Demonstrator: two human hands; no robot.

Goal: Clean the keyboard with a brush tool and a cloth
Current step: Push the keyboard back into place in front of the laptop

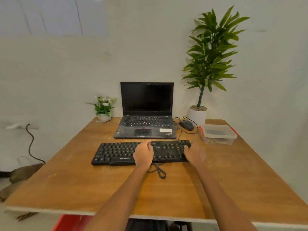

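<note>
Keyboard (120,151) on wooden table (75,180), left hand (143,154) (fingers curled) and right hand (194,153) gripping it.

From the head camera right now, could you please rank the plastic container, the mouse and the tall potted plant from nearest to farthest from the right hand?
Measured from the right hand, which rests on the keyboard's right end:
1. Plastic container, just beyond and right of the hand.
2. Mouse, farther back, beside the laptop.
3. Tall potted plant, at the table's back edge against the wall.
</note>
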